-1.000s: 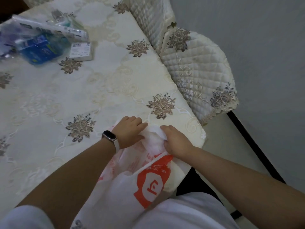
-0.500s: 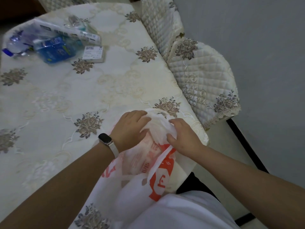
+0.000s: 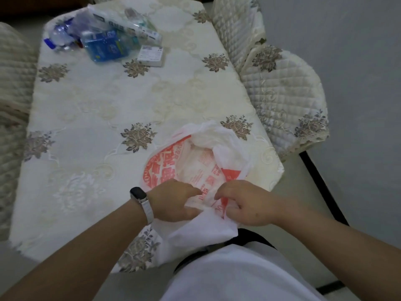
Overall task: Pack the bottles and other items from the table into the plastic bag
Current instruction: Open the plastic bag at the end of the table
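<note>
Plastic bag (image 3: 195, 161), white with red print, lies on the near right corner of the table (image 3: 104, 109), mouth gaping, lower part draped off the edge toward the person. Both hands grip its near rim: left hand (image 3: 173, 200) and right hand (image 3: 245, 203) close together, fingers curled into the film. Bottles (image 3: 58, 38), blue pack (image 3: 106, 47), long carton (image 3: 125, 26) and small white box (image 3: 150, 55) sit clustered at the far left end, well apart from the hands and bag.
</note>
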